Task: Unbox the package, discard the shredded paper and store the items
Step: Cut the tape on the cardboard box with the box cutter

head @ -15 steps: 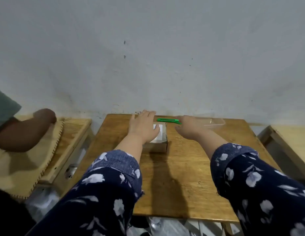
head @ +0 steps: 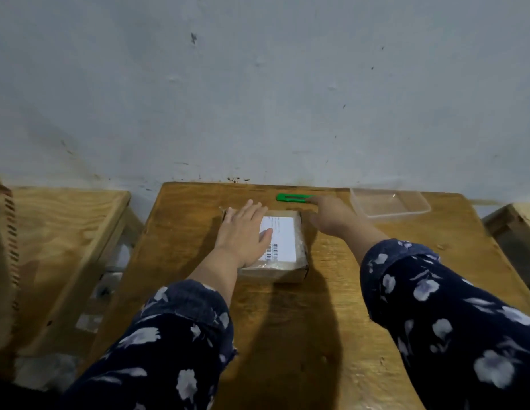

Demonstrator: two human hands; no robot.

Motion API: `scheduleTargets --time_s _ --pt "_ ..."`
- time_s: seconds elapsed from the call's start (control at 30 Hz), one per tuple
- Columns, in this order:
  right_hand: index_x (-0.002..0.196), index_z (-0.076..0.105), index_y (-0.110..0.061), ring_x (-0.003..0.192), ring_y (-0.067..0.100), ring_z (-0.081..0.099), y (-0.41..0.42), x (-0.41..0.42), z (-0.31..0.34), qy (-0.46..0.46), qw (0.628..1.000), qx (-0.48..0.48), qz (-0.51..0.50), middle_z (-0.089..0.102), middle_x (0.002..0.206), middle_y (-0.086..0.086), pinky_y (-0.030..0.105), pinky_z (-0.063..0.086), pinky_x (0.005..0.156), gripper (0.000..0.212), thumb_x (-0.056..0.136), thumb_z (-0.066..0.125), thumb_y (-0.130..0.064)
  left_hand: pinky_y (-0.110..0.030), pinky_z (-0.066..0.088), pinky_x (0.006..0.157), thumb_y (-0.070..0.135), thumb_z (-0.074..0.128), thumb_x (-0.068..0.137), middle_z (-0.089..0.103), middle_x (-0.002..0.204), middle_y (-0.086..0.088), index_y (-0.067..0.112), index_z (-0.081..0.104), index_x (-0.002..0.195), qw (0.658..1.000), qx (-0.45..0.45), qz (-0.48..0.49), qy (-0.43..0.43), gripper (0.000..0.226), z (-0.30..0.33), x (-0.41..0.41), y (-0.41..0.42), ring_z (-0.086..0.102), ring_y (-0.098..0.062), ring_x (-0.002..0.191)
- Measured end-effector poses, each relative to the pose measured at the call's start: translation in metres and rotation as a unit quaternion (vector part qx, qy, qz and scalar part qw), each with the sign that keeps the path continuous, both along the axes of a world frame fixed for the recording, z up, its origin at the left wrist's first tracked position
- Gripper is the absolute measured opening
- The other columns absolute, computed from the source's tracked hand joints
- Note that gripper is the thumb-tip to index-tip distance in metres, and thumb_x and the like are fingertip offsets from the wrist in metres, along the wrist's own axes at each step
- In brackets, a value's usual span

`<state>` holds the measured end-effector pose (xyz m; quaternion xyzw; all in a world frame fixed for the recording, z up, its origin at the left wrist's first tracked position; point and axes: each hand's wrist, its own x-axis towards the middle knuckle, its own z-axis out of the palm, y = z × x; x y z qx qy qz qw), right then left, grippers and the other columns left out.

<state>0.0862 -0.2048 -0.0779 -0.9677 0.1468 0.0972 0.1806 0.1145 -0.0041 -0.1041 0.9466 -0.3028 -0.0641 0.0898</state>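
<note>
A small cardboard package (head: 283, 247), wrapped in clear tape, is set near the middle of a wooden table (head: 302, 335); 1 white shipping label (head: 280, 236) with a barcode is stuck on its top (the printed lines are too small to be read). The left hand (head: 244, 232) is laid flat on the package with fingers spread. The right hand (head: 332, 214) is stretched beyond it, fingertips touching a green box cutter (head: 290, 197); whether it is gripped cannot be told. A clear plastic container (head: 389, 204) is placed to the right.
</note>
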Motion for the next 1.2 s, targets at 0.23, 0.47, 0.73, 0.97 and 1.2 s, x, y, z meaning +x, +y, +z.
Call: scheduleTargets --time_s 0.23,0.47,0.73,0.97,1.2 --pt "0.136 0.047 -0.020 0.130 0.030 0.042 -0.018 0.045 -0.038 -0.016 0.998 -0.026 -0.053 0.045 0.144 0.008 0.049 0.036 0.108 0.052 0.086 0.044 -0.005 -0.033 -0.007 0.116 0.048 0.024 0.099 0.024 0.158 0.009 0.026 0.023 0.150 0.998 -0.054 0.008 -0.042 0.056 -0.026 0.007 0.004 0.009 -0.008 0.147" --pt "0.137 0.044 -0.020 0.129 0.031 0.041 -0.025 0.052 -0.067 -0.042 0.993 -0.095 -0.059 0.047 0.139 0.009 0.048 0.025 0.110 0.047 0.091 0.047 -0.015 -0.033 -0.005 0.118 0.047 0.029 0.097 0.030 0.155 0.010 0.027 0.029 0.147 0.996 -0.070 0.019 -0.046 0.054 -0.028 0.009 0.002 0.012 -0.007 0.146" --pt "0.130 0.049 -0.010 0.110 0.032 0.056 -0.015 0.040 -0.055 -0.038 0.995 -0.043 -0.086 0.045 0.133 0.011 0.045 0.048 0.094 0.043 0.088 0.055 -0.011 -0.033 -0.003 0.117 0.046 0.032 0.097 0.032 0.154 0.008 0.027 0.031 0.146 0.996 -0.074 0.026 -0.046 0.053 -0.025 0.007 0.002 0.014 -0.008 0.146" --pt "0.135 0.039 -0.012 0.108 0.033 0.059 -0.007 -0.006 -0.029 -0.028 0.971 0.158 -0.179 0.055 0.128 0.018 0.038 0.053 0.083 0.050 0.089 0.055 -0.003 -0.034 -0.006 0.117 0.045 0.028 0.100 0.024 0.158 0.006 0.024 0.024 0.150 0.999 -0.044 0.017 -0.022 0.055 -0.020 0.004 0.001 0.007 -0.011 0.148" --pt "0.150 -0.008 -0.030 0.104 0.027 0.051 -0.003 -0.086 0.005 0.036 0.897 0.419 -0.136 0.043 0.129 0.012 0.038 0.052 0.089 0.098 0.085 0.051 0.012 -0.048 -0.006 0.117 0.052 0.024 0.099 0.000 0.162 0.004 0.022 0.006 0.153 0.999 0.039 -0.007 0.021 0.065 -0.004 0.002 -0.001 -0.005 -0.014 0.148"
